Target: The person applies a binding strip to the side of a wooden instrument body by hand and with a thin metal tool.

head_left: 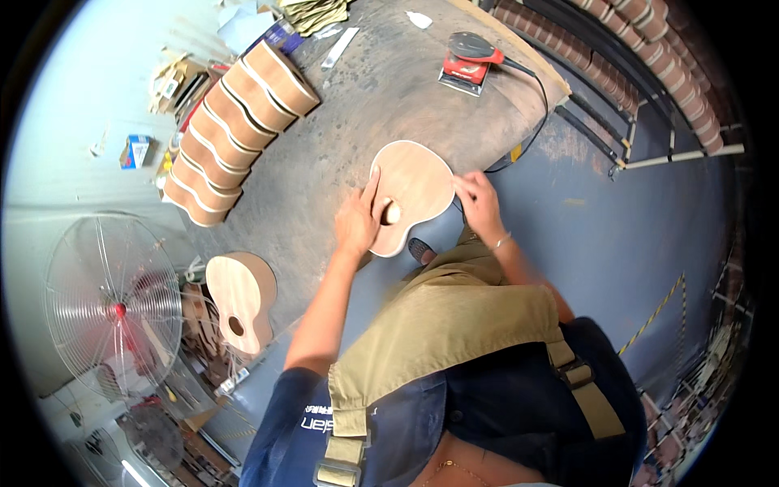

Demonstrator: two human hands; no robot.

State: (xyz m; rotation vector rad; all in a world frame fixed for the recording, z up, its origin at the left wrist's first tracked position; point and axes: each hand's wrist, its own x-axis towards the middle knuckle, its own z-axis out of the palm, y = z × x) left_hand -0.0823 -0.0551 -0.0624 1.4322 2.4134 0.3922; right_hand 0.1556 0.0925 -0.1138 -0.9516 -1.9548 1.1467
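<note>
A pale wooden ukulele body with a round sound hole lies at the table's near edge, partly overhanging it. My left hand grips its left side, with fingers resting on the top face beside the sound hole. On the opposite side, my right hand is closed, its fingertips pressed together against the body's rim. Whatever may be between those fingers is hidden. A second ukulele body stands at the table's left corner.
A row of several ukulele bodies lies at the table's back left. A red and black sander with a cable sits at the back right. A wire-cage fan stands at left. Racks hold more bodies at far right.
</note>
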